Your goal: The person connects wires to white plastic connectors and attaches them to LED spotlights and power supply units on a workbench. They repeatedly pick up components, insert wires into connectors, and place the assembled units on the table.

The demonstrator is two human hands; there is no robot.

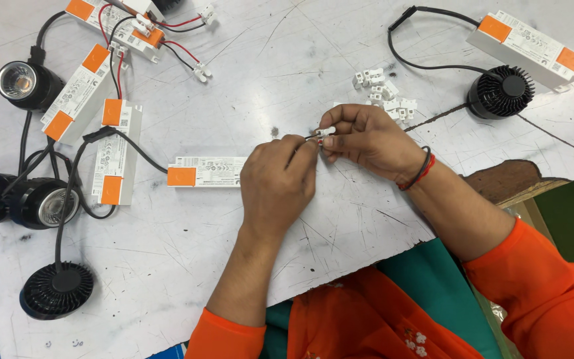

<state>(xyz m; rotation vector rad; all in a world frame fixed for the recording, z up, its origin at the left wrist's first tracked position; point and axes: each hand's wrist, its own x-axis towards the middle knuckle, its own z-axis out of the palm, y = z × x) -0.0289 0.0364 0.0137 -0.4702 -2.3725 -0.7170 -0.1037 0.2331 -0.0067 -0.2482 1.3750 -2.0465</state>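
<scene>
Pinching a small white terminal connector (pixel 325 131) between thumb and forefinger, the right hand (pixel 367 141) holds the part just above the scratched white worktable (pixel 340 219), near its middle, while the left hand (pixel 278 181) closes its fingertips (pixel 308 147) on the thin wire ends (pixel 316 139) that meet the connector's near side. Both hands are thus clenched in fine pinch grips, touching each other at the fingertips; neither lies flat or released. The connector appears to be light, rigid moulded plastic, small enough to slip or spin if held by one face only, so the grip across its two broad sides, as shown, looks the soundest. The wire ends appear thin and springy, likely to bend or splay if pushed from far back; a hold close to the tips should steer them best. A white driver box with an orange end cap (pixel 206 171) lies just left of the left hand. A loose heap of spare white connectors (pixel 385 94) sits just beyond the right hand. A black finned lamp (pixel 499 92) and another driver box (pixel 529 48) lie farther right, joined by a black cable (pixel 426 66). More driver boxes (pixel 115 151) and round spot lamps (pixel 29 85) crowd the left of the table. Whether the wire has seated inside the connector cannot be told.
</scene>
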